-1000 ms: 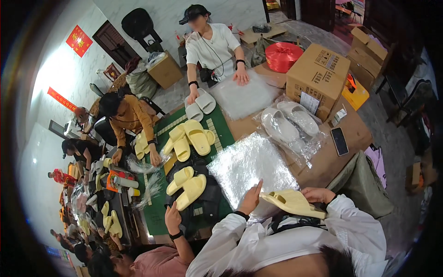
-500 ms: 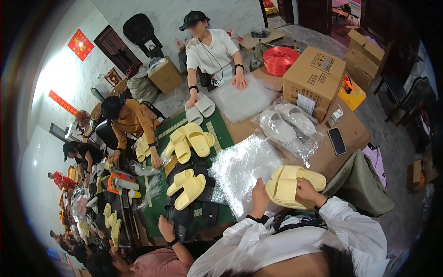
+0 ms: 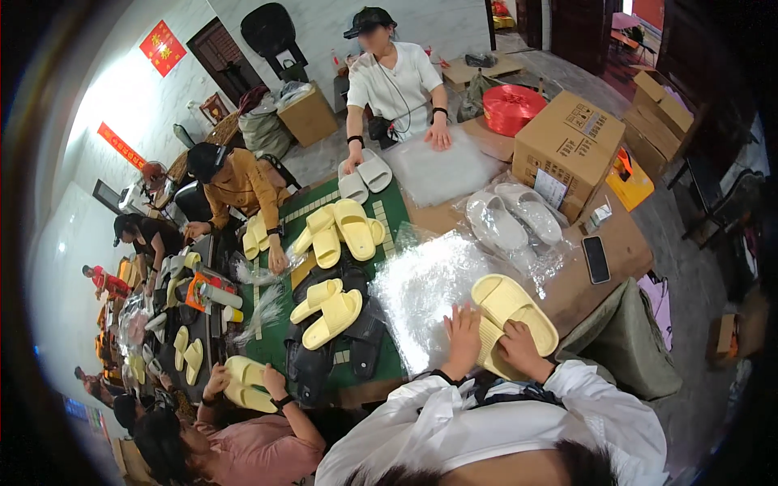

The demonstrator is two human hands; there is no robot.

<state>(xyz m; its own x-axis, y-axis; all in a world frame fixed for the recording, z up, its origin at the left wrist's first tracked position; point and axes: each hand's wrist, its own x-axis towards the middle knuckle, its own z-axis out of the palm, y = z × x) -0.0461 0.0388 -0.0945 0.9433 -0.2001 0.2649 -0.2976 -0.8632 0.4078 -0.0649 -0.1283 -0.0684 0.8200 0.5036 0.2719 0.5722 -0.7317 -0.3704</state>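
A pair of pale yellow slippers [image 3: 512, 317] lies stacked at the near right edge of a clear plastic bag [image 3: 427, 292] spread on the table. My right hand [image 3: 521, 351] presses on the near end of the slippers, fingers curled over them. My left hand [image 3: 463, 330] rests flat with fingers apart on the bag, touching the slippers' left side. Another yellow pair [image 3: 328, 312] lies to the left on the green mat [image 3: 373, 356].
White slippers in clear bags [image 3: 512, 219], a black phone [image 3: 596, 259] and a cardboard box [image 3: 567, 146] sit to the right. Black slippers [image 3: 361, 332] lie on the mat. Several other people work around the table with yellow and white slippers.
The yellow slippers came down from in front of my chest onto the plastic bag. My left hand moved from the bag's near edge to beside them.
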